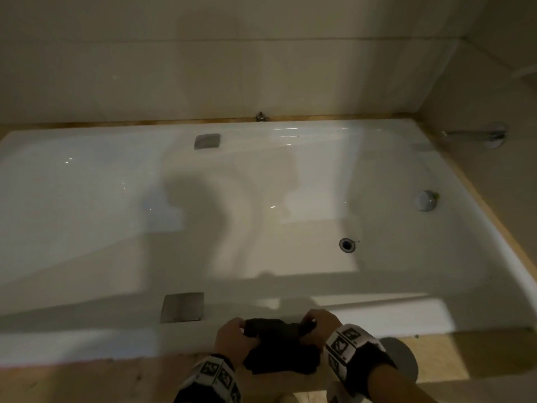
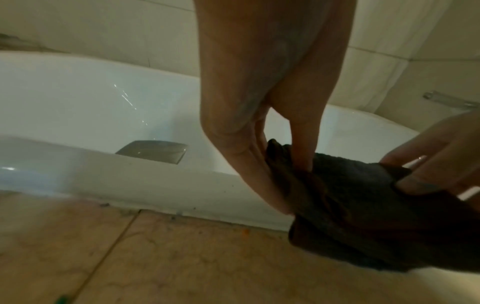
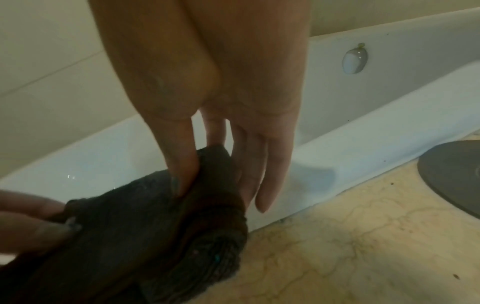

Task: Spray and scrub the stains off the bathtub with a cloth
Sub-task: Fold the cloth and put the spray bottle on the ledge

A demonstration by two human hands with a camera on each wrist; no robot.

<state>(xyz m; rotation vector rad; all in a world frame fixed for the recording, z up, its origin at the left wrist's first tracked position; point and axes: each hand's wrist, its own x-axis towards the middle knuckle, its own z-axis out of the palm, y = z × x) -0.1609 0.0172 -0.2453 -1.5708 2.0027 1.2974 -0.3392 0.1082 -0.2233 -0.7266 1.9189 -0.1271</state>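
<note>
Both hands at the near rim of the white bathtub, sharing one dark cloth. Left hand pinching the cloth's left end between thumb and fingers; in the left wrist view, thumb pressed on top of the fabric, fingers beneath. Right hand pinching the right end the same way: in the right wrist view, thumb dug into a fold of the cloth, two outer fingers hanging straight and free beside it. Cloth stretched between the two grips over the rim's front edge, lower part drooping in bunched folds toward the beige marbled floor. Tub interior in shadow, with a round drain in its bottom to the right, a round overflow cap on the right end wall, and a square metal plate on each long wall, far and near. Chrome spout jutting from the right-hand wall over the tub's corner. Grey round disc flat on the floor just right of the right wrist, perhaps a lid or mat, too dim to tell. Pale tiled wall behind the tub. Marked bands strapped round both wrists.
</note>
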